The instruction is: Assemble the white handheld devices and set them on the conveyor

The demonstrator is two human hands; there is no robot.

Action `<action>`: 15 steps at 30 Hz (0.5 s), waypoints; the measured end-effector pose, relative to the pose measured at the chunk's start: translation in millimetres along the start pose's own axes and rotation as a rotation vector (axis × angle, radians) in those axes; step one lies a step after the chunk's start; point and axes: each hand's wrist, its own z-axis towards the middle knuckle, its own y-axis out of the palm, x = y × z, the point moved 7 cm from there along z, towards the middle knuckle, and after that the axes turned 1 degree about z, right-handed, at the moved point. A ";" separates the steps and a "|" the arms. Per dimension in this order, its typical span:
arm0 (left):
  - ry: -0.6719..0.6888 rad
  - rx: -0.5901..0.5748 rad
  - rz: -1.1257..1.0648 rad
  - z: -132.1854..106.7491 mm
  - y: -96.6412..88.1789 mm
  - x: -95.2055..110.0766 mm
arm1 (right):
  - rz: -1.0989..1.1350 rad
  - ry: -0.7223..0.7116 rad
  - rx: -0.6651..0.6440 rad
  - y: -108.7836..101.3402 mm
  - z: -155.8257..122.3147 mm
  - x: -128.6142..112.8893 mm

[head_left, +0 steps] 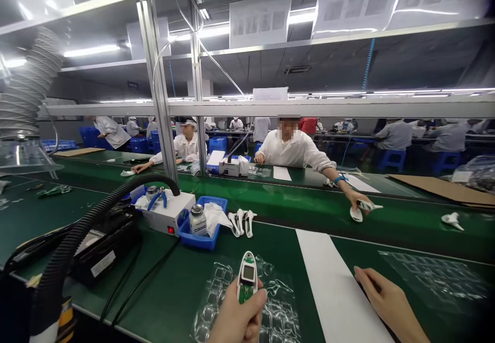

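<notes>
My left hand (240,314) is closed around a slim white handheld device (248,273). Its shell is open at the front, showing a small grey screen and green circuit board. Beneath that hand lies a clear plastic blister tray (282,309) with square pockets. To the right, my right hand (386,301) is by the edge of a long white paper strip (325,281). Its fingers are stretched forward and slightly bent, with nothing visible in them. Whether its fingertips touch the paper, I cannot tell.
A blue bin (222,203) holds a bottle and white wipes, beside several white device shells (242,222). A black hose (77,224) arches at left over a white box (154,222). Across the green belt (294,203), a co-worker's hand (358,198) reaches with white parts. Another clear tray (436,276) lies right.
</notes>
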 end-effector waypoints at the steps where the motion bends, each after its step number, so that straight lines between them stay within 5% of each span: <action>1: 0.009 -0.001 -0.008 0.8 1.2 -2.5 | 0.006 0.004 -0.029 3.8 -0.4 5.4; 15: 0.060 0.034 -0.084 3.8 1.7 -16.7 | -0.015 0.027 -0.143 14.0 1.7 22.3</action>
